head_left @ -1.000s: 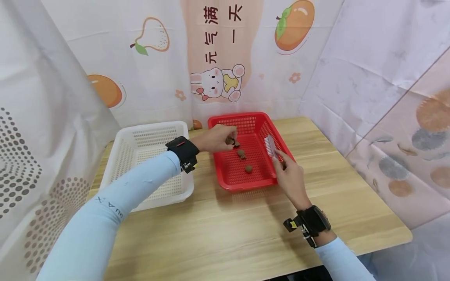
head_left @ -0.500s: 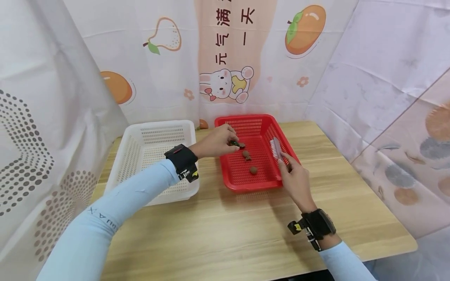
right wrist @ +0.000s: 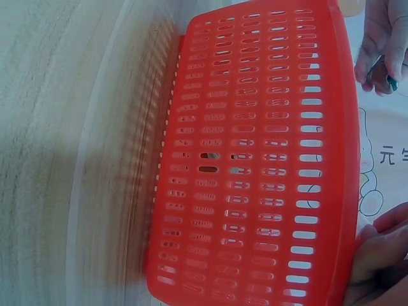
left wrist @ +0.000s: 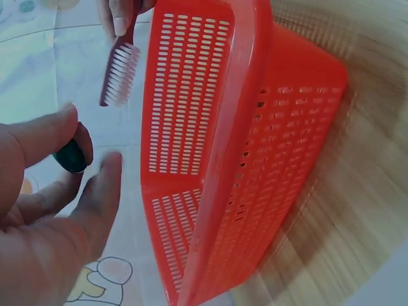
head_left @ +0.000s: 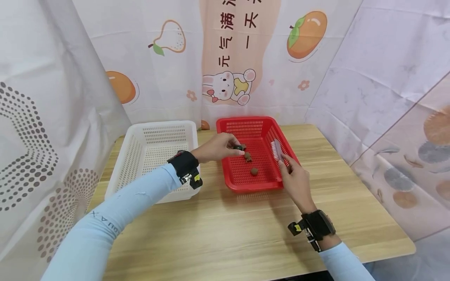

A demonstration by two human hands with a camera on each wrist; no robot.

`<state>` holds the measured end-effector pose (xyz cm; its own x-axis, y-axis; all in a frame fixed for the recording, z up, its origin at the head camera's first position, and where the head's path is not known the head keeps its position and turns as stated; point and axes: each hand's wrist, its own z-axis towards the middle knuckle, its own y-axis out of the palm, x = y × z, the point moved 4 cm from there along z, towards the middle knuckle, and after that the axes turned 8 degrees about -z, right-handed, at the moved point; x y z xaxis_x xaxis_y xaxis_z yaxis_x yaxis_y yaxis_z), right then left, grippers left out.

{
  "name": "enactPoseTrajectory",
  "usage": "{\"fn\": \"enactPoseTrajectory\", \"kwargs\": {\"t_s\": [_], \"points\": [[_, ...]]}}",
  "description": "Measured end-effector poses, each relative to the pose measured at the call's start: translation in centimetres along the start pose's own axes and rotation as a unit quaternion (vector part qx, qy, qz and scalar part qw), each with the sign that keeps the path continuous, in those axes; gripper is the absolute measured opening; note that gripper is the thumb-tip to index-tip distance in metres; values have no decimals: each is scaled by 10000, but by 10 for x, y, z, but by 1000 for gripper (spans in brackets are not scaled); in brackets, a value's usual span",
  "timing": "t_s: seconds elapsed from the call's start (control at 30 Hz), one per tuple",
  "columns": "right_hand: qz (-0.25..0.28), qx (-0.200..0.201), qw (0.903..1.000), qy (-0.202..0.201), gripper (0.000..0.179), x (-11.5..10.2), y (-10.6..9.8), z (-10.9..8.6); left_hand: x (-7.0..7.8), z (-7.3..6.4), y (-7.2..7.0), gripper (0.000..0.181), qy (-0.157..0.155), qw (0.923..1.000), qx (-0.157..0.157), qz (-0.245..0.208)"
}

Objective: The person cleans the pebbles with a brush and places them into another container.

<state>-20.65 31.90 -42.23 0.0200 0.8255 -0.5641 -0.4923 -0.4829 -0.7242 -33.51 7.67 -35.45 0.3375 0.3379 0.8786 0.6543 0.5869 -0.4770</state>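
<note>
My left hand [head_left: 223, 147] is over the left side of the red basket [head_left: 230, 183]. It pinches a small rounded object, brown with a dark green part [left wrist: 70, 157], between thumb and fingers. My right hand [head_left: 294, 177] grips a small brush [head_left: 277, 150] by its handle above the basket's right side; white bristles face left. The left wrist view shows the brush [left wrist: 119, 75] apart from the green-and-brown object. Inside the basket lie several small brown objects, one a round lump [head_left: 254, 171] and another a figure-like piece [head_left: 247, 157].
A white basket [head_left: 121, 164] stands left of the red one on the wooden table [head_left: 218, 230]. A printed curtain [head_left: 168, 78] hangs behind and at both sides. The table's front edge runs along the bottom right.
My left hand has shifted slightly right and turned, so the held object's dark green side now shows. The right hand keeps its grip on the brush, almost still. The head view has swung slightly left.
</note>
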Motion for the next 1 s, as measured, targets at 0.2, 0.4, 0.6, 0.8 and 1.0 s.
{"fn": "enactPoseTrajectory", "kwargs": {"t_s": [0.2, 0.4, 0.6, 0.8, 1.0], "points": [[-16, -21, 10000, 20, 40, 0, -1, 0, -3, -2, 4, 18, -114, 9980, 66, -620], [-32, -47, 10000, 19, 39, 0, -1, 2, -7, -1, 8, 19, -411, 9862, 112, -1597], [1, -71, 10000, 5, 39, -2, 0, 1, -13, -4, 10, 25, -464, 9840, 208, -1706], [-4, -71, 10000, -43, 38, -3, -1, 1, -16, -4, 13, 26, -431, 9806, 331, -1884], [0, -109, 9999, -28, 38, -3, -2, 1, -19, -4, 19, 24, -771, 9765, 638, -1907]]}}
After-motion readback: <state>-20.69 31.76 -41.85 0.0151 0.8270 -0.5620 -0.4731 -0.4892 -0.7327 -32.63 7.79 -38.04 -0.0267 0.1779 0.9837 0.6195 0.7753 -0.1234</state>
